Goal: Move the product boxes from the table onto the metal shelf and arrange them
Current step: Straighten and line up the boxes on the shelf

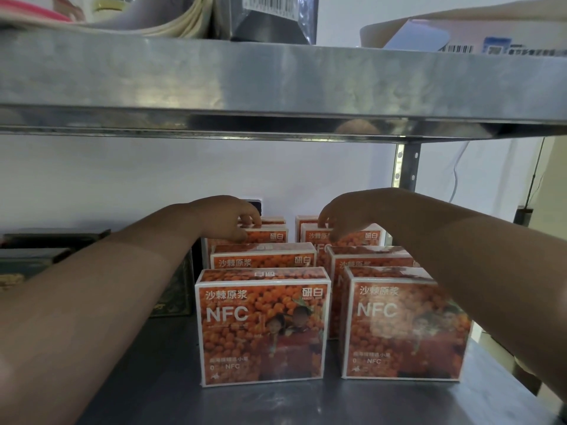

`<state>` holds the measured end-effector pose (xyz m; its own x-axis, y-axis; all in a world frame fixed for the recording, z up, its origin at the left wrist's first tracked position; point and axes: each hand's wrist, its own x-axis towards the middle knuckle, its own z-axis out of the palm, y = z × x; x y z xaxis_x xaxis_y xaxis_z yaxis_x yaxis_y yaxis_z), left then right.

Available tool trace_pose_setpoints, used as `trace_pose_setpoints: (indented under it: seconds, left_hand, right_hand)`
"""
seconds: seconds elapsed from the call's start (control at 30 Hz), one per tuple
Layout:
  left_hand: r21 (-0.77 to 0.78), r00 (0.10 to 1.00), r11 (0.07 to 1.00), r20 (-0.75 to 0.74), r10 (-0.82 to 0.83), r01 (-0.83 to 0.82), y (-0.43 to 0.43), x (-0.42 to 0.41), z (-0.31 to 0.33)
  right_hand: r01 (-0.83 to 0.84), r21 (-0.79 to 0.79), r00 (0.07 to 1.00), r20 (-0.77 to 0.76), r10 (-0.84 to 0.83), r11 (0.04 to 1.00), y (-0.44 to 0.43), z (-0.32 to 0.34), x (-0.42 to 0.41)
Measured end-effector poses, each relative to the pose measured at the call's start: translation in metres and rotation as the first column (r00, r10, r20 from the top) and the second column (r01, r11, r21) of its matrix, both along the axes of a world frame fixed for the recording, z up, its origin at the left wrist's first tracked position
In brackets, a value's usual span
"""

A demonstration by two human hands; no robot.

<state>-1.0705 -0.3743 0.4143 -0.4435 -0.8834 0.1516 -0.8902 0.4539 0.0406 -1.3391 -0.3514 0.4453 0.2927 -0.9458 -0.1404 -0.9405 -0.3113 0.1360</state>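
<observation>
On the metal shelf (147,372) the orange NFC juice boxes (264,326) stand in two rows running near to far. The left hand (242,220) curls its fingers over the top edge of a far left-row box (271,236); the right hand (336,222) grips a far right-row box (365,236) the same way. Both boxes are best eased back evenly, kept upright and square to the back wall (122,179), without tipping those in front.

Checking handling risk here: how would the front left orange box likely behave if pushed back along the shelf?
The front left box looks like stiff card with square edges, so it should probably keep its shape. Standing upright, taller than deep, it might tip under a high push. Its glossy wrap on the smooth metal shelf suggests easy sliding.
</observation>
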Motion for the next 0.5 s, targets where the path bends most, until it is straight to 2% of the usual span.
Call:
trace_pose_setpoints:
  seconds: [0.03,0.1,0.3,0.4,0.5]
  left_hand:
    - [0.005,1.0,1.0,-0.004,-0.005,0.005,0.002,0.0,0.001]
    - [0.002,0.999,1.0,-0.049,-0.009,0.009,0.007,0.0,0.004]
    - [-0.105,0.98,0.991,-0.172,-0.103,0.086,0.033,-0.018,0.026]
    - [-0.048,0.982,0.99,-0.132,-0.137,0.132,0.048,-0.033,0.035]
    - [0.106,0.993,0.988,0.014,-0.115,0.113,0.055,-0.043,0.033]
  right_hand:
    - [-0.01,-0.018,0.999,-0.039,0.01,1.0,0.004,0.002,-0.002]
    - [-0.027,-0.061,0.999,-0.019,0.025,0.998,0.01,0.006,-0.003]
    - [-0.107,-0.14,0.985,0.117,0.124,0.984,0.031,0.015,-0.01]
    - [-0.112,-0.128,0.978,0.159,0.132,0.985,0.042,0.014,-0.018]
    - [-0.08,-0.036,0.993,0.084,0.083,0.996,0.047,0.011,-0.025]
